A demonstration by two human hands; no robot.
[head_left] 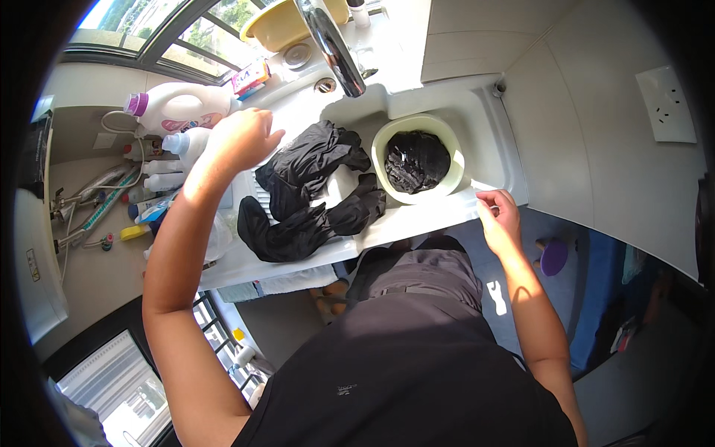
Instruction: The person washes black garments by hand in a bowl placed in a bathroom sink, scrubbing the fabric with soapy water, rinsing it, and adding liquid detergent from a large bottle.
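My left hand (244, 140) is raised at the left of the sink with its fingers curled under, and their tips are hidden. It hovers over a white bottle with a pale blue cap (176, 143), next to a large white detergent jug (182, 106) with a purple cap. Black wet-looking clothes (305, 167) lie heaped across the washboard side of the sink. More dark cloth (417, 162) sits in a pale yellow-green bucket (382, 173) in the basin. Beside the sink's front right edge, my right hand (500, 220) has loosely bent fingers, thumb apart, nothing visible in it.
A chrome faucet (331, 46) reaches over the white sink (488, 123). Behind it are a yellow basin (287, 28) and a small colourful box (250, 77). Several bottles and hoses crowd the left side. A socket plate (665, 104) is on the right wall; a purple stool (553, 257) stands below.
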